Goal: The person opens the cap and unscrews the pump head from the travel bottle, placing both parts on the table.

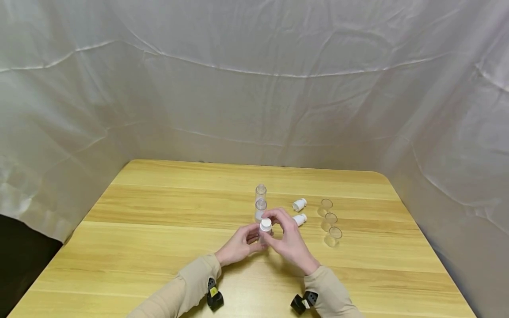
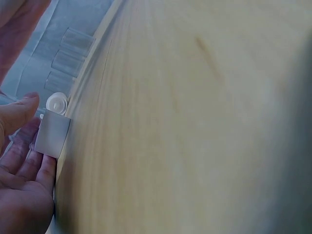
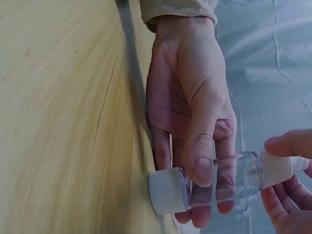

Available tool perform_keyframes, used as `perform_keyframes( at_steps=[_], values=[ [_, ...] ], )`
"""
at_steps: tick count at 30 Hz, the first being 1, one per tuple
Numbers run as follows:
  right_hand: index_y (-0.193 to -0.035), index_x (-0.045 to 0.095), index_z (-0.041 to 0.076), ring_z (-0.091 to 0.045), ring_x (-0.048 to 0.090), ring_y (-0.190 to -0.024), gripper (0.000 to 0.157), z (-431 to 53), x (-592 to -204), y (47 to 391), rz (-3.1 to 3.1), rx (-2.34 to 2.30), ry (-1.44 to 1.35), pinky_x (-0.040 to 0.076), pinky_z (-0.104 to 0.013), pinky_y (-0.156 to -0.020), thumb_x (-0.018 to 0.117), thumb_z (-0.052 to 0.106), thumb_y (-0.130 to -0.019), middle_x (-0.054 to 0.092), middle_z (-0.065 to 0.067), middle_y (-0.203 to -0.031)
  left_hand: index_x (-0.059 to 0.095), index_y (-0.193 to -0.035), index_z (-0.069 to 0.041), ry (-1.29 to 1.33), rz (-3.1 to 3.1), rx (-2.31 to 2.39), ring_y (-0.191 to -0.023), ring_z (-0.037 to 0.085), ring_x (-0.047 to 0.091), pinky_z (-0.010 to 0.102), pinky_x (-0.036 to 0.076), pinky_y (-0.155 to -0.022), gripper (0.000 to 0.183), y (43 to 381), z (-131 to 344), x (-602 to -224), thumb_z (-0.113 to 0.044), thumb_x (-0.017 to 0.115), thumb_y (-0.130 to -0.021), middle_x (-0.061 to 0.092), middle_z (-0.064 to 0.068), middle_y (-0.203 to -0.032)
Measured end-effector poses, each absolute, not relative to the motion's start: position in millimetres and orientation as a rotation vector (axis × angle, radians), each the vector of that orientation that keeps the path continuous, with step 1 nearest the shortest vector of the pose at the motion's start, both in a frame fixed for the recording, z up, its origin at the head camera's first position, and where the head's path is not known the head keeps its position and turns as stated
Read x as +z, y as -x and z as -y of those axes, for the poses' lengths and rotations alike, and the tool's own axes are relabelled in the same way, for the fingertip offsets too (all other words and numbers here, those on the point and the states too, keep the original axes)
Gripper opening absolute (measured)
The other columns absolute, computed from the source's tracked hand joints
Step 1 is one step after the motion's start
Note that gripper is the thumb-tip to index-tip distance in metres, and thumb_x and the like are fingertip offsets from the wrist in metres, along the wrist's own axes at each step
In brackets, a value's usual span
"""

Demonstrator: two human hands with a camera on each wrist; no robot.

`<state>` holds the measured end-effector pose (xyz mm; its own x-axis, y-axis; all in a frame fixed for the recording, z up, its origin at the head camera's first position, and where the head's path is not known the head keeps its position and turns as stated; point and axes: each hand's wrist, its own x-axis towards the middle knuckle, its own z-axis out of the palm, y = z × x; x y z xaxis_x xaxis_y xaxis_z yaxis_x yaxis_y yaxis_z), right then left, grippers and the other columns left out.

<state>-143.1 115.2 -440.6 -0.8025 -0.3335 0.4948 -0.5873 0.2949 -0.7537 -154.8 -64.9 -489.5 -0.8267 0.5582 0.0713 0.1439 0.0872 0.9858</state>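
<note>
Upright over the table near its front, a clear bottle with a white base (image 3: 165, 191) is held in my left hand (image 1: 240, 244). The left thumb and fingers wrap its transparent body, the base right at the tabletop. At its top is a white pump head (image 1: 266, 224). My right hand (image 1: 289, 243) pinches this pump head between thumb and fingers, at the bottle's mouth. From the left wrist view, the white base (image 2: 52, 134) shows below the left fingers. Just behind the hands stand two more clear bottles (image 1: 260, 205), one behind the other.
Two white pump heads (image 1: 299, 204) lie on the wooden table (image 1: 159, 207) right of the standing bottles. Further right, three clear caps (image 1: 333, 237) stand in a row running away from me. A pale grey curtain (image 1: 254, 110) surrounds the table's back and sides.
</note>
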Motion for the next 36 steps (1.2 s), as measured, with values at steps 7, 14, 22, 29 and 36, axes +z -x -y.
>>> perform_keyframes(
  at_steps=[7, 14, 22, 29, 36],
  values=[
    [-0.125, 0.06, -0.001, -0.019, 0.061, -0.109, 0.051, -116.2, -439.2, 141.5, 2.362, 1.476, -0.843, 0.057, -0.037, -0.102, 0.077, -0.005, -0.078, 0.065, -0.018, -0.119, 0.05, -0.139, 0.008, -0.711, -2.054, 1.798, -0.135, 0.043, 0.053, 0.052, 0.039, -0.121, 0.05, 154.7, 64.6, -490.1, -0.002, 0.067, -0.093, 0.055, 0.028, -0.142],
    [-0.113, 0.06, 0.0, -0.009, 0.06, -0.098, 0.041, -116.2, -439.0, 141.1, 2.325, 1.585, -0.749, 0.061, -0.03, -0.094, 0.08, -0.006, -0.078, 0.064, -0.012, -0.109, 0.051, -0.139, 0.006, -0.683, -2.057, 1.8, -0.136, 0.042, 0.052, 0.051, 0.038, -0.121, 0.05, 154.1, 63.8, -489.5, -0.003, 0.068, -0.093, 0.056, 0.027, -0.142],
    [-0.125, 0.06, -0.002, -0.014, 0.059, -0.108, 0.052, -117.4, -439.3, 140.6, 2.351, 1.546, -0.83, 0.057, -0.028, -0.101, 0.079, -0.007, -0.076, 0.062, -0.019, -0.122, 0.05, -0.14, 0.008, -0.691, -2.048, 1.8, -0.134, 0.042, 0.054, 0.05, 0.039, -0.121, 0.051, 154.3, 64.0, -488.9, -0.003, 0.067, -0.093, 0.057, 0.027, -0.141],
    [-0.115, 0.062, -0.001, -0.011, 0.061, -0.102, 0.042, -116.8, -441.6, 141.2, 2.333, 1.556, -0.788, 0.06, -0.027, -0.097, 0.079, -0.007, -0.077, 0.064, -0.013, -0.112, 0.052, -0.138, 0.006, -0.687, -2.056, 1.8, -0.134, 0.042, 0.054, 0.05, 0.04, -0.121, 0.05, 153.8, 64.0, -488.9, -0.003, 0.068, -0.092, 0.057, 0.027, -0.141],
    [-0.125, 0.06, -0.001, -0.016, 0.062, -0.106, 0.053, -118.3, -443.0, 141.9, 2.334, 1.508, -0.833, 0.058, -0.029, -0.1, 0.08, -0.006, -0.076, 0.064, -0.02, -0.117, 0.05, -0.139, 0.007, -0.682, -2.06, 1.791, -0.134, 0.041, 0.054, 0.05, 0.04, -0.121, 0.051, 153.9, 63.9, -489.3, -0.003, 0.068, -0.093, 0.058, 0.027, -0.14]
  ],
)
